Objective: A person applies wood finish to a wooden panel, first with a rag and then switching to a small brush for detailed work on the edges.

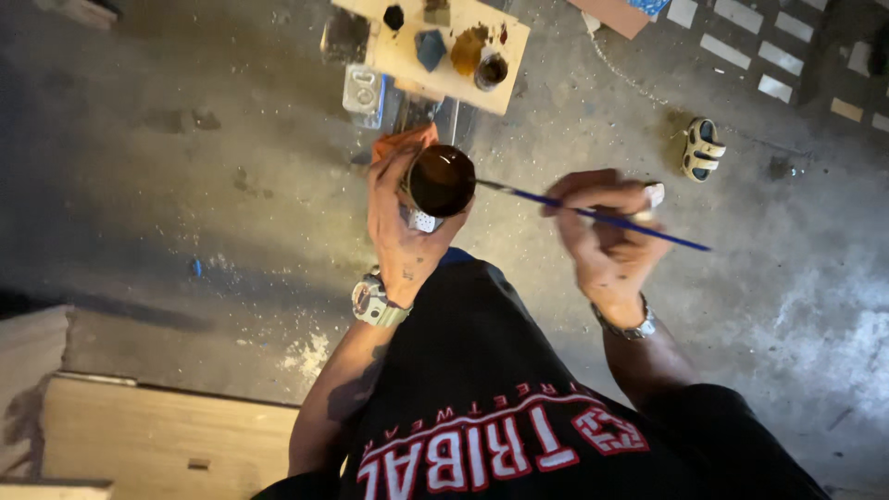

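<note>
My left hand (396, 218) grips a small round cup (440, 181) filled with dark brown liquid, held above the concrete floor. My right hand (607, 236) pinches a thin blue-handled brush (602, 218), whose tip reaches to the cup's rim. A watch sits on each wrist. My black shirt fills the lower middle of the view.
A pale wooden board (407, 51) used as a palette lies ahead, with dabs of black, blue and ochre paint and a small paint pot (491, 70). A sandal (702, 148) lies on the floor at the right. Wooden boards (157, 435) sit at lower left; pale tiles (741, 37) at upper right.
</note>
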